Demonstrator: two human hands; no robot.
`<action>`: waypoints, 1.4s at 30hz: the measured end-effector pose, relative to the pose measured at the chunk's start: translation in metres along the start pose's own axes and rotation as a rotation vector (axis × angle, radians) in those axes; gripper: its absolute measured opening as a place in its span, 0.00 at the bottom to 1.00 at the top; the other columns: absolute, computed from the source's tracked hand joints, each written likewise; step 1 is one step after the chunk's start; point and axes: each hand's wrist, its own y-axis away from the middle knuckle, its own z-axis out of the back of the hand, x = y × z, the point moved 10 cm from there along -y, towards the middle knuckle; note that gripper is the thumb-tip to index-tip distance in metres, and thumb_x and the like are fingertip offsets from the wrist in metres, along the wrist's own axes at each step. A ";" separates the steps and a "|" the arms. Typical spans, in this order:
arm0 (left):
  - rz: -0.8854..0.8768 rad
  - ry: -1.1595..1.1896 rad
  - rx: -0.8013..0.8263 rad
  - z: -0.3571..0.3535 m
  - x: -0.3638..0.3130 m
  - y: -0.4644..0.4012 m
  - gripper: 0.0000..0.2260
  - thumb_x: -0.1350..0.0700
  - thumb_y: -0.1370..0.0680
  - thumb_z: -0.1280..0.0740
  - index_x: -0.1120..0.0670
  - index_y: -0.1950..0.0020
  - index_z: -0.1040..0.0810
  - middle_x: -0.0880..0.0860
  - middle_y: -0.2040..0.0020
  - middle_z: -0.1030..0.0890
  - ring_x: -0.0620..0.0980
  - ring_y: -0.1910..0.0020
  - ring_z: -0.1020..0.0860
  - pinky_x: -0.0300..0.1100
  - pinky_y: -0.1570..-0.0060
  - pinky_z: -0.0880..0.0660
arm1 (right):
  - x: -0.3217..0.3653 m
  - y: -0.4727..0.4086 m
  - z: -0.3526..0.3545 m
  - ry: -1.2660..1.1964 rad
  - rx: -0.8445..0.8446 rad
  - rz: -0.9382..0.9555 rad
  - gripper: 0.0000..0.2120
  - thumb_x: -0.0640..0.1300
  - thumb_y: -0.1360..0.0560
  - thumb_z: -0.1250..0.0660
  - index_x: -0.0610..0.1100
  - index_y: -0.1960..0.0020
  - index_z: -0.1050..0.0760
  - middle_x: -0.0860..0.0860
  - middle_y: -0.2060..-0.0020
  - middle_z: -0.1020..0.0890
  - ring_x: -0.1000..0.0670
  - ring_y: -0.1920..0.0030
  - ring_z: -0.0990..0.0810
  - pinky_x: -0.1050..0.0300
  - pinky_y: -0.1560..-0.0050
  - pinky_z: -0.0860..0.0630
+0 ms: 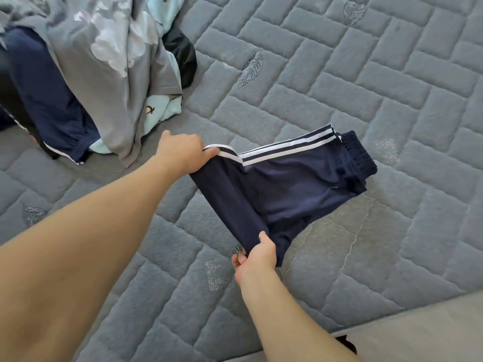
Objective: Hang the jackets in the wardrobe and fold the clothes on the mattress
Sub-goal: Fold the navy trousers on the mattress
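Observation:
Navy track pants (292,178) with white side stripes lie partly folded on the grey quilted mattress (366,87), waistband toward the right. My left hand (183,152) grips the striped upper corner of the folded edge. My right hand (254,253) pinches the lower corner of the same edge, lifting it off the mattress. The far end of the pants rests flat.
A heap of unfolded clothes sits at the upper left: a grey floral garment (104,61), another navy garment (44,95), a pale blue cloth (162,108) and a black piece (183,56). The mattress edge (405,325) runs along the lower right.

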 end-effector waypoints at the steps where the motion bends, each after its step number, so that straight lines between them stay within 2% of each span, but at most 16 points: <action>1: -0.002 -0.030 -0.072 0.011 -0.004 0.001 0.31 0.32 0.21 0.53 0.51 0.68 0.26 0.49 0.66 0.23 0.53 0.65 0.28 0.54 0.43 0.38 | -0.002 0.002 -0.003 0.013 0.002 -0.016 0.12 0.52 0.24 0.34 0.43 0.55 0.29 0.47 0.60 0.26 0.50 0.74 0.35 0.58 0.71 0.31; 3: 0.061 0.039 -0.031 0.011 -0.005 -0.004 0.30 0.34 0.20 0.52 0.53 0.66 0.25 0.50 0.65 0.22 0.53 0.63 0.27 0.55 0.40 0.38 | -0.003 0.007 -0.006 0.010 0.005 -0.057 0.11 0.49 0.22 0.36 0.41 0.56 0.30 0.47 0.65 0.28 0.50 0.75 0.37 0.58 0.71 0.32; 5: 0.157 0.227 0.188 -0.007 -0.003 -0.006 0.23 0.36 0.22 0.45 0.54 0.59 0.24 0.51 0.58 0.21 0.54 0.57 0.26 0.55 0.38 0.36 | 0.002 0.009 -0.003 -0.019 0.008 -0.090 0.07 0.44 0.21 0.41 0.41 0.53 0.30 0.48 0.68 0.29 0.52 0.76 0.38 0.59 0.70 0.32; 8: 0.223 0.607 0.430 -0.017 -0.010 0.000 0.20 0.37 0.28 0.32 0.54 0.52 0.23 0.51 0.53 0.23 0.51 0.56 0.26 0.46 0.55 0.31 | 0.027 0.007 0.008 -0.044 -0.005 -0.066 0.12 0.38 0.23 0.48 0.44 0.46 0.28 0.47 0.67 0.26 0.53 0.76 0.37 0.60 0.70 0.31; 11: 0.236 0.977 0.413 -0.004 -0.032 -0.007 0.17 0.41 0.29 0.26 0.53 0.53 0.21 0.50 0.55 0.19 0.49 0.60 0.25 0.42 0.57 0.31 | 0.067 0.006 0.014 -0.084 -0.007 -0.006 0.13 0.34 0.24 0.48 0.43 0.45 0.28 0.41 0.62 0.24 0.51 0.76 0.33 0.60 0.75 0.25; 15: 0.084 1.322 0.392 0.030 -0.098 -0.027 0.13 0.48 0.27 0.26 0.56 0.49 0.18 0.52 0.53 0.14 0.52 0.51 0.17 0.45 0.46 0.24 | 0.108 0.011 0.005 -0.217 0.178 -0.123 0.13 0.36 0.20 0.49 0.41 0.58 0.28 0.47 0.78 0.27 0.53 0.84 0.35 0.63 0.78 0.26; 18: -0.107 1.186 0.623 0.040 -0.159 -0.027 0.20 0.54 0.32 0.25 0.55 0.41 0.22 0.53 0.47 0.15 0.53 0.47 0.17 0.48 0.45 0.22 | 0.143 0.003 0.020 -0.352 0.207 -0.171 0.15 0.36 0.21 0.53 0.39 0.58 0.29 0.46 0.73 0.26 0.53 0.84 0.36 0.63 0.76 0.26; 21: -0.210 0.826 0.795 0.031 -0.200 -0.026 0.29 0.59 0.34 0.24 0.48 0.35 0.29 0.50 0.41 0.19 0.51 0.43 0.20 0.49 0.39 0.26 | 0.180 -0.008 0.039 -0.513 0.210 -0.187 0.14 0.39 0.19 0.52 0.37 0.53 0.29 0.45 0.66 0.26 0.53 0.83 0.36 0.60 0.76 0.24; 24: -0.189 0.578 0.576 0.037 -0.221 -0.057 0.14 0.57 0.28 0.25 0.48 0.45 0.23 0.50 0.46 0.17 0.52 0.48 0.19 0.49 0.42 0.24 | 0.216 -0.019 0.051 -0.539 0.203 -0.168 0.15 0.42 0.19 0.53 0.38 0.48 0.29 0.45 0.65 0.28 0.53 0.81 0.34 0.58 0.73 0.24; 27: -0.078 0.679 0.291 0.051 -0.235 -0.091 0.05 0.50 0.27 0.27 0.47 0.56 0.21 0.49 0.54 0.18 0.54 0.49 0.19 0.46 0.50 0.24 | 0.258 -0.024 0.054 -0.422 0.215 -0.098 0.16 0.44 0.19 0.53 0.39 0.50 0.29 0.46 0.67 0.29 0.52 0.77 0.33 0.55 0.67 0.26; 30: -0.049 0.683 0.240 0.031 -0.254 -0.114 0.13 0.41 0.25 0.30 0.43 0.43 0.21 0.53 0.39 0.24 0.57 0.36 0.28 0.54 0.36 0.30 | 0.290 -0.031 0.051 -0.053 0.146 0.039 0.22 0.61 0.25 0.43 0.44 0.46 0.27 0.47 0.60 0.27 0.49 0.67 0.29 0.52 0.57 0.26; 32: -0.108 0.650 0.211 0.018 -0.270 -0.122 0.23 0.39 0.23 0.34 0.46 0.31 0.26 0.53 0.30 0.33 0.56 0.29 0.37 0.55 0.30 0.36 | 0.303 -0.038 0.049 0.352 0.050 0.193 0.39 0.72 0.33 0.37 0.50 0.30 0.33 0.48 0.40 0.29 0.45 0.44 0.26 0.46 0.38 0.29; 34: -0.146 0.767 0.201 0.007 -0.281 -0.125 0.24 0.40 0.21 0.36 0.50 0.28 0.29 0.51 0.29 0.32 0.53 0.30 0.34 0.51 0.32 0.33 | 0.309 -0.047 0.043 0.630 -0.052 0.349 0.47 0.70 0.36 0.30 0.54 0.24 0.43 0.48 0.30 0.39 0.42 0.32 0.36 0.42 0.30 0.35; 36: -0.136 0.828 0.156 -0.003 -0.279 -0.127 0.21 0.40 0.20 0.39 0.51 0.33 0.28 0.48 0.35 0.25 0.50 0.38 0.25 0.43 0.46 0.28 | 0.313 -0.054 0.041 0.715 -0.156 0.449 0.42 0.66 0.33 0.28 0.56 0.25 0.41 0.46 0.30 0.39 0.41 0.32 0.38 0.42 0.29 0.36; 38: -0.130 0.773 0.062 0.001 -0.269 -0.129 0.16 0.39 0.20 0.39 0.51 0.44 0.29 0.46 0.49 0.22 0.49 0.50 0.23 0.40 0.60 0.32 | 0.319 -0.056 0.043 0.693 -0.253 0.506 0.37 0.66 0.32 0.28 0.57 0.27 0.35 0.46 0.33 0.37 0.41 0.34 0.37 0.42 0.31 0.35; 42: -0.093 0.627 0.118 -0.005 -0.231 -0.117 0.23 0.32 0.26 0.37 0.49 0.45 0.35 0.46 0.49 0.25 0.49 0.52 0.25 0.49 0.52 0.29 | 0.334 -0.065 0.052 0.617 -0.348 0.640 0.36 0.68 0.35 0.27 0.50 0.33 0.25 0.48 0.38 0.33 0.43 0.39 0.30 0.45 0.34 0.31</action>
